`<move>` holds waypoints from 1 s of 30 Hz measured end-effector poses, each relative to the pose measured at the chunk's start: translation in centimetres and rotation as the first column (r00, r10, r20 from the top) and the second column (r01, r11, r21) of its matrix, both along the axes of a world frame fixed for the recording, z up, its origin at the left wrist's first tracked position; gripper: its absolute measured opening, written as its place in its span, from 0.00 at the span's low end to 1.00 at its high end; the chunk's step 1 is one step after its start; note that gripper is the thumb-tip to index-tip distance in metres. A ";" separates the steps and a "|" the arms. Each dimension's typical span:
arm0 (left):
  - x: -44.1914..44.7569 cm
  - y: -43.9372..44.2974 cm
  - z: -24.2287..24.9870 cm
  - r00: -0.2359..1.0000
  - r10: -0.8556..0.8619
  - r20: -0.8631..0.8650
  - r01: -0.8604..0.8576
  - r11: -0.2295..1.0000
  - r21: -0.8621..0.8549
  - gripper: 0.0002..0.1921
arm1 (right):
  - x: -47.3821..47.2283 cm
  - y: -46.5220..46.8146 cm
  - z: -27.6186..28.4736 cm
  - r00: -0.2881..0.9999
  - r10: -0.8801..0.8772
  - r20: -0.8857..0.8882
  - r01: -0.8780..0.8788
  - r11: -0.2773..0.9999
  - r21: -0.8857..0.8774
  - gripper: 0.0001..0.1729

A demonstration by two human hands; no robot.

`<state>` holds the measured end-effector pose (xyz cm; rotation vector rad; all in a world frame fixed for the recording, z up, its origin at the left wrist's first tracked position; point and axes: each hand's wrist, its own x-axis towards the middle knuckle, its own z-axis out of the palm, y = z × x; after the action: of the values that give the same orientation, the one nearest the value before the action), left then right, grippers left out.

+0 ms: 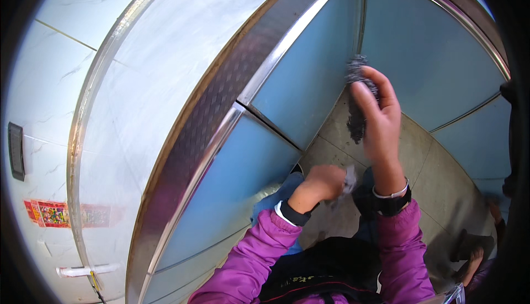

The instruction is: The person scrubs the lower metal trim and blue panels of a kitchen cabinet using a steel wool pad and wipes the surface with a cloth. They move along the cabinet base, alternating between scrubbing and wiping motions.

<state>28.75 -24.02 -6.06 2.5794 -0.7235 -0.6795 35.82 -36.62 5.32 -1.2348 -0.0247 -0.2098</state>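
My right hand [383,115] is raised over the floor near the corner of the blue panels. Its thumb and fingers pinch a grey metal scourer [357,68], and a ragged dark mass shows just below, which I cannot clearly tell from the scourer. Lower and to the left, my left hand [325,182] is closed around a whitish cloth or wrapper [350,179], blurred and mostly hidden by the fingers. The nearest blue panel [223,171] stands to the left of that hand.
A glossy white surface [174,55] with a brown-edged metal border runs along the left. Another blue panel [422,43] meets the corner at the back. Below is a grey tiled floor [414,155]. At the lower right, another person's bare forearm [474,264] shows.
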 end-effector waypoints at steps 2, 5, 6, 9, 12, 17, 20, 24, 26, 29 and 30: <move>-0.7 0.4 -2.8 0.998 -0.019 -0.053 0.020 1.000 0.012 0.12 | 0.3 3.1 1.4 0.947 0.059 0.316 0.021 0.970 -0.241 0.15; -1.7 1.4 -6.2 0.963 0.025 -0.268 -0.104 0.954 -0.283 0.17 | 2.1 7.4 3.1 0.635 0.106 0.765 0.306 0.875 -0.374 0.15; -3.1 1.6 -7.4 0.938 0.055 -0.342 -0.235 0.828 -0.509 0.18 | 2.2 8.2 3.0 0.640 0.087 0.763 0.322 0.871 -0.370 0.15; -5.3 2.4 -9.5 0.838 0.002 -0.545 -0.541 0.121 -0.832 0.27 | 1.6 10.4 2.5 0.610 0.065 0.790 0.355 0.869 -0.346 0.18; -3.4 4.5 -7.7 0.999 0.013 -0.053 -0.044 0.773 -0.632 0.29 | 1.7 10.4 2.8 0.622 0.081 0.779 0.332 0.874 -0.356 0.16; 0.5 2.6 -1.6 0.982 -0.073 -0.173 0.087 0.993 0.076 0.21 | 7.5 5.8 2.7 0.672 -0.122 0.731 0.614 0.644 -0.457 0.09; 0.9 3.0 -0.7 0.980 -0.020 -0.199 0.039 0.995 0.090 0.13 | 6.7 5.5 2.9 0.665 -0.065 0.744 0.504 0.774 -0.384 0.10; 0.0 3.8 -5.7 0.988 0.078 -0.134 -0.093 0.990 -0.110 0.13 | 1.4 6.8 2.9 0.718 0.017 0.695 0.320 0.880 -0.352 0.15; 0.5 3.6 -3.2 0.963 0.124 -0.239 -0.123 0.992 0.018 0.13 | -0.1 7.6 2.9 0.719 0.029 0.694 0.284 0.899 -0.332 0.17; 1.1 3.7 -1.3 0.977 0.018 -0.211 0.003 0.995 0.099 0.12 | -1.7 9.7 3.1 0.677 -0.008 0.736 0.261 0.938 -0.230 0.17; 1.3 3.8 -0.9 0.979 -0.016 -0.205 0.043 0.991 0.125 0.11 | -2.0 11.2 3.0 0.651 -0.019 0.759 0.270 0.940 -0.207 0.17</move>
<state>30.01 -20.18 -6.98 2.5664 -0.6720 -1.0141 33.85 -25.45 8.30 -1.3814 -0.7135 -0.8914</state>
